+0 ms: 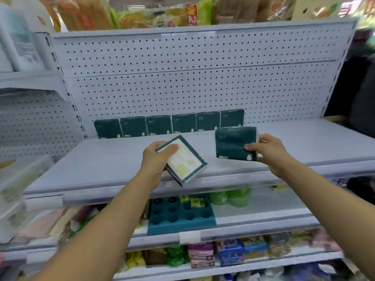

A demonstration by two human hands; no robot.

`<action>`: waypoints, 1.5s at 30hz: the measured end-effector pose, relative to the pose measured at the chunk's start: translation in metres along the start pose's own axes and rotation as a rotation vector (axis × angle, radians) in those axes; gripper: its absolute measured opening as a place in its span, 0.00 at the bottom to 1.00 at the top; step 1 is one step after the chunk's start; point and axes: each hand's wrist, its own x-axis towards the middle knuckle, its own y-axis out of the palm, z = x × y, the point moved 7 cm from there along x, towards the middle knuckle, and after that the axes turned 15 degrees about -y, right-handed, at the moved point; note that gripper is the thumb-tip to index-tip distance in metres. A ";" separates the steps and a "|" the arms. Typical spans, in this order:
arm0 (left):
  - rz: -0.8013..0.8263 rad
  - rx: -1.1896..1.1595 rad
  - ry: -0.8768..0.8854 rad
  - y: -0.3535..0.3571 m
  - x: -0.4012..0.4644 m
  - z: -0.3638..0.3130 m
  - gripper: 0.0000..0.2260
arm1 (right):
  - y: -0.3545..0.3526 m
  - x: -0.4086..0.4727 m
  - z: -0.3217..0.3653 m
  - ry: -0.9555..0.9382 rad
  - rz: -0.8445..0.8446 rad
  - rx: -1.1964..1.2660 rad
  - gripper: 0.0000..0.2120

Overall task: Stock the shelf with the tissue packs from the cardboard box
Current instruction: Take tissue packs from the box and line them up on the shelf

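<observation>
A person stands facing a pale grey store shelf [101,165] with a pegboard back [182,78], both bare forearms reaching out over it. The left hand [156,159] grips a tissue pack [185,161] by one end, thumb curled over the top; this pack is tilted, its pale label face upward, hanging over the shelf's front edge. The right hand [269,151] pinches a second tissue pack [233,142], dark green, held upright above the shelf, at about two o'clock from the first. Behind both, at twelve o'clock, a row of six dark green packs [170,124] stands side by side against the pegboard. Below, at six o'clock, a lower shelf carries a teal tray with round holes [180,218] and green wrapped goods [231,196]. Further down sit assorted colourful packets [233,252], blurred. Bagged goods [142,15] line the top shelf at twelve o'clock.
</observation>
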 end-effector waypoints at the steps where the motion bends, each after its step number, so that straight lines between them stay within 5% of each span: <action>1: 0.008 0.017 -0.004 0.009 0.007 -0.001 0.14 | -0.005 0.006 -0.004 -0.003 -0.010 -0.050 0.13; 9: 0.097 0.056 -0.027 0.072 0.065 -0.011 0.10 | -0.034 0.054 -0.026 -0.079 -0.093 -0.262 0.13; 16: 0.073 -0.002 -0.093 0.116 0.101 -0.002 0.18 | -0.081 0.113 -0.045 -0.089 -0.121 -0.375 0.11; 32: -0.012 0.016 -0.187 0.217 0.179 -0.005 0.17 | -0.130 0.303 -0.119 -0.060 -0.062 -0.343 0.11; 45: 0.014 -0.073 -0.232 0.246 0.197 0.001 0.17 | -0.111 0.341 -0.144 -0.107 -0.034 -0.278 0.11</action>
